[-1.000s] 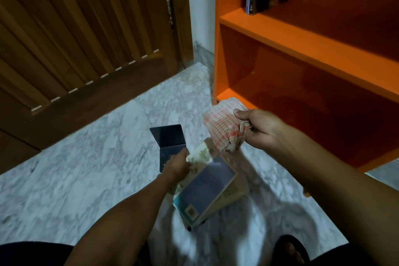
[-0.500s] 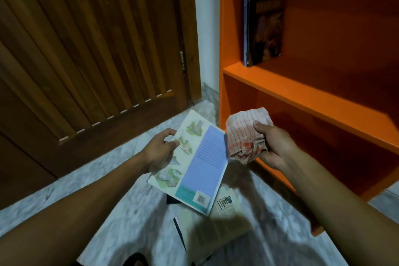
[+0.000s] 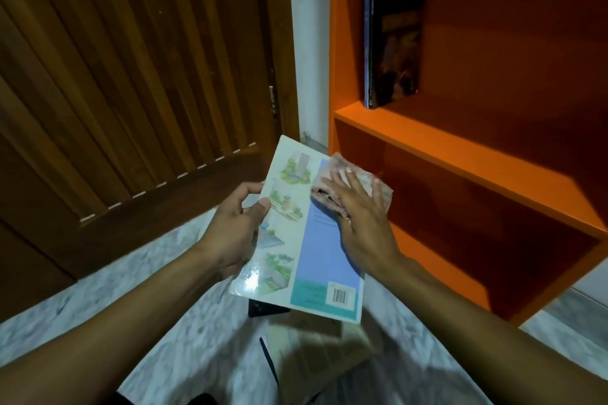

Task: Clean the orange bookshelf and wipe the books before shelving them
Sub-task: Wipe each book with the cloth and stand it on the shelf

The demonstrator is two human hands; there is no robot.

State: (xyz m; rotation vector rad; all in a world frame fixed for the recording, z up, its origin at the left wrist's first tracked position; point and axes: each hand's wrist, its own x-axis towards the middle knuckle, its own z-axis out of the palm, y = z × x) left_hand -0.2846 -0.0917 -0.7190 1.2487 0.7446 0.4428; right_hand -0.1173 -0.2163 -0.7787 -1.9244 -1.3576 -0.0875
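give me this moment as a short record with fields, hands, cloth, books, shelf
left hand: left hand grips the left edge of the illustrated book, thumb on the cover
right hand: right hand presses the checked cloth flat on the book's blue panel, fingers straight
shelved: one dark book stands upright at the left end of an orange bookshelf board
floor: more books lie on the marble floor beneath the held one
stage: wiping, book not yet shelved

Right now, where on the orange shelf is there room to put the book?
The upper shelf board is bare right of the dark book standing at its left end. The compartment below also looks bare. The floor under the held book is crowded with more books.
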